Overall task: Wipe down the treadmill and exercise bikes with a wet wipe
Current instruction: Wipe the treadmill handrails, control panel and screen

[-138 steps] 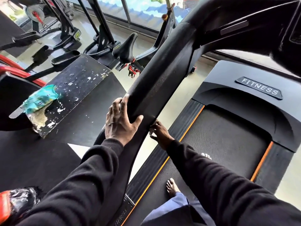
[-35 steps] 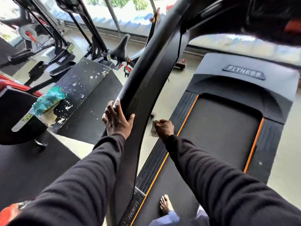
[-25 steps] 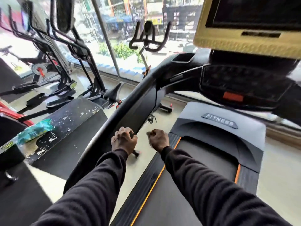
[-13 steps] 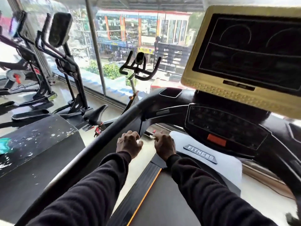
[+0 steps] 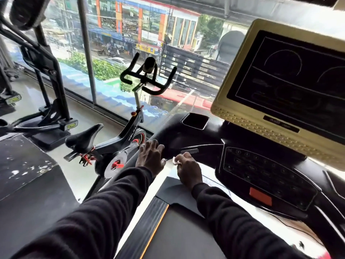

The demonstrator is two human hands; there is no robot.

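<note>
Gym floor by big windows, spin bike [image 5: 119, 144] left of black treadmill [image 5: 186, 135]. Left hand [image 5: 150, 157] spread flat on the handrail top; right hand [image 5: 188, 170] just beside it, pinching wet wipe [image 5: 175, 160] against rail underside. Wipe small, white, crumpled, mostly hidden.

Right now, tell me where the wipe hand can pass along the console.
Free: the black handrail bend between the left hand and the recessed cup pocket. Crowded: right of the right hand, the dark button panel under the gold-framed screen.
</note>
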